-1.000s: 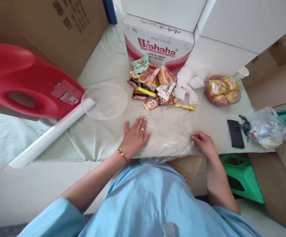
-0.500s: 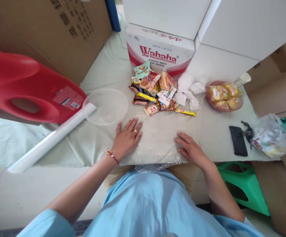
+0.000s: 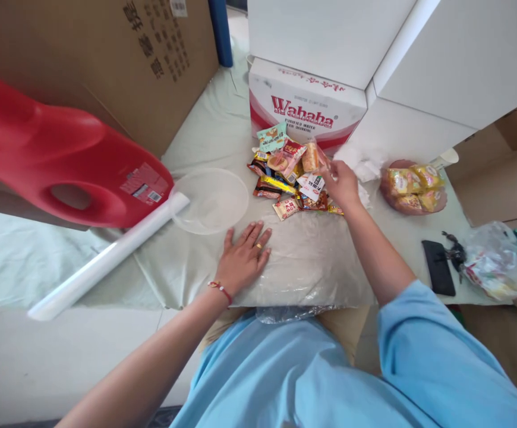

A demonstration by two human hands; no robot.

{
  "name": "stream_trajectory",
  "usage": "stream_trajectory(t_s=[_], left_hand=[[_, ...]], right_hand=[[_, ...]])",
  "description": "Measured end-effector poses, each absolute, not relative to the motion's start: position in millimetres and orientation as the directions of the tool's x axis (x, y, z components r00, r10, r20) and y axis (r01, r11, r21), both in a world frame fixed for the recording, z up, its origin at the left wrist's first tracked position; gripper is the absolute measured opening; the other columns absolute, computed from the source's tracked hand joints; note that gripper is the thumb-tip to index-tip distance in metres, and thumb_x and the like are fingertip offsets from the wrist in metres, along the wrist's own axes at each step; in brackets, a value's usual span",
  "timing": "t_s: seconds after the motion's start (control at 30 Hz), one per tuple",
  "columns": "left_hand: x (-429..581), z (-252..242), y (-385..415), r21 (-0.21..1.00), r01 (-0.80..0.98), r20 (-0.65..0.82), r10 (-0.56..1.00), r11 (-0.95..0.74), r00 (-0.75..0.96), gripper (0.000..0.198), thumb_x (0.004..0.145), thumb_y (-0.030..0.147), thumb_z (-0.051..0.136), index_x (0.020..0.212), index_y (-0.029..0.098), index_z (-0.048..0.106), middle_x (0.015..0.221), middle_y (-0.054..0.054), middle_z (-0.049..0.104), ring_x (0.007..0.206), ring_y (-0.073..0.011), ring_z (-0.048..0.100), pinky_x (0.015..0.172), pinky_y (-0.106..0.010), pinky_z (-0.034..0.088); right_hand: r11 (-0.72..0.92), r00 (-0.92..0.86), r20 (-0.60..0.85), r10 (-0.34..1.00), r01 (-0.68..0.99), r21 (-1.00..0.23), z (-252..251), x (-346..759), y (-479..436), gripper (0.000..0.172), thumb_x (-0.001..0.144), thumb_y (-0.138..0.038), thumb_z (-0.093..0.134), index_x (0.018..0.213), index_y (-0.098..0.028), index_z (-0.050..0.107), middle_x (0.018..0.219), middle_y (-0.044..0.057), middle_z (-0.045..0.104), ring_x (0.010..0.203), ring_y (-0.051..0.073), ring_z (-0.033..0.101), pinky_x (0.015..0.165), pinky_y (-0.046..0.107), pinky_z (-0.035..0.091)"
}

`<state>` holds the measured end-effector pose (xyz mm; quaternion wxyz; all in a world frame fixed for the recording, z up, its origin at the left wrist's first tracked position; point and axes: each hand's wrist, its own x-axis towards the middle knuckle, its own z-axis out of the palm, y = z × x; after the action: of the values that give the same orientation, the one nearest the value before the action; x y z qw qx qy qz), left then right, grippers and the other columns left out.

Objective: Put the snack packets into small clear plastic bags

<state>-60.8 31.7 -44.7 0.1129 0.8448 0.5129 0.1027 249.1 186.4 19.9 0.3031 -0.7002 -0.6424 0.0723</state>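
My left hand (image 3: 246, 252) lies flat, fingers spread, on a sheet of clear plastic film (image 3: 316, 261) that covers the table front and hangs over its edge. Farther forward, my right hand (image 3: 342, 181) is at the right side of a heap of wrapped snacks (image 3: 280, 187). Its fingers are bent together at the wrapper of a small packaged cake (image 3: 311, 157), which still rests on the heap; the fingertips are partly hidden. Beside the heap, left of it, is a round clear plastic lid or shallow bowl (image 3: 209, 202).
A white roll (image 3: 107, 258) lies at the left by a red jug (image 3: 75, 160). Behind the snacks stands a Wahaha carton (image 3: 303, 113). To the right are crumpled tissues (image 3: 368, 166), a pink bowl (image 3: 392, 205) of yellow packets, a black phone (image 3: 438, 267) and a plastic bag (image 3: 492, 261).
My right hand has left the plastic film and reached forward to the snack heap, closing at the packaged cake. My left hand stays on the film. The view has shifted slightly.
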Motion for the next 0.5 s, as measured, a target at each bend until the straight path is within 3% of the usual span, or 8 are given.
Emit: stream_trajectory(t_s=[0.13, 0.23, 0.33, 0.43, 0.5], left_hand=[[-60, -45, 31, 0.288, 0.845, 0.069, 0.89, -0.45, 0.451, 0.054, 0.11, 0.043, 0.036, 0.161, 0.029, 0.047, 0.173, -0.008, 0.038, 0.16, -0.0286, 0.038, 0.132, -0.066, 0.012], [-60, -45, 30, 0.305, 0.843, 0.073, 0.893, -0.443, 0.443, 0.054, 0.11, 0.043, 0.036, 0.162, 0.03, 0.047, 0.173, -0.007, 0.039, 0.16, -0.0281, 0.038, 0.132, -0.065, 0.011], [-60, -45, 30, 0.33, 0.837, 0.074, 0.896, -0.437, 0.438, 0.054, 0.11, 0.043, 0.036, 0.162, 0.031, 0.047, 0.173, -0.007, 0.039, 0.16, -0.0282, 0.038, 0.133, -0.065, 0.01], [-61, -44, 31, 0.348, 0.829, 0.068, 0.893, -0.438, 0.444, 0.054, 0.11, 0.043, 0.036, 0.162, 0.03, 0.047, 0.173, -0.007, 0.039, 0.16, -0.0292, 0.038, 0.132, -0.066, 0.01], [-62, -44, 32, 0.357, 0.826, 0.063, 0.893, -0.437, 0.445, 0.054, 0.11, 0.043, 0.036, 0.161, 0.03, 0.047, 0.173, -0.008, 0.039, 0.159, -0.0298, 0.038, 0.132, -0.067, 0.009]], right_hand=[[-0.045, 0.184, 0.265, 0.946, 0.889, -0.456, 19, 225, 244, 0.04, 0.085, -0.039, 0.071, 0.119, -0.017, 0.069, 0.112, 0.015, 0.075, 0.113, 0.035, 0.065, 0.102, 0.054, 0.051], [-0.041, 0.201, 0.245, 0.948, 0.843, -0.536, 24, 235, 237, 0.032, 0.084, -0.035, 0.072, 0.111, -0.018, 0.069, 0.105, 0.012, 0.075, 0.101, 0.03, 0.067, 0.095, 0.049, 0.054], [0.06, 0.179, 0.333, 0.926, 0.8, -0.597, 34, 252, 188, 0.032, 0.086, -0.041, 0.07, 0.11, -0.019, 0.065, 0.102, 0.009, 0.074, 0.089, 0.024, 0.065, 0.084, 0.043, 0.056], [0.22, -0.008, 0.355, 0.935, 0.798, -0.561, 36, 257, 113, 0.03, 0.088, -0.041, 0.072, 0.109, -0.021, 0.064, 0.098, 0.007, 0.07, 0.083, 0.022, 0.061, 0.075, 0.038, 0.053], [0.391, -0.248, 0.339, 0.908, 0.794, -0.465, 27, 253, 63, 0.025, 0.091, -0.036, 0.071, 0.111, -0.022, 0.066, 0.098, 0.007, 0.068, 0.087, 0.024, 0.06, 0.081, 0.041, 0.052]])
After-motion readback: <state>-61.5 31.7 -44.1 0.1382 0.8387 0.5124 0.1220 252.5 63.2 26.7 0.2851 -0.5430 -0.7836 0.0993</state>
